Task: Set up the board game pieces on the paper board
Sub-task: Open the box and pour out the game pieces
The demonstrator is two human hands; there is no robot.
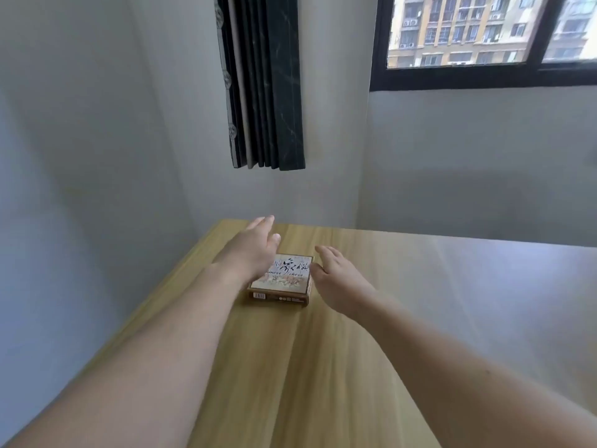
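A flat, closed Chinese chess box [284, 279] with a pale printed lid and brown sides lies on the light wooden table [323, 367], toward its far left part. My left hand [255, 247] hovers over the box's left edge, fingers spread, covering part of the lid. My right hand [336, 276] is just to the right of the box, fingers apart, close to its side. Neither hand grips it. No paper board or loose pieces show.
The table meets a grey wall at its far edge and a wall on the left. A folded dark curtain [265, 82] hangs above the table. A black-framed window [484, 43] is at the upper right. Bright glare covers the table's right part.
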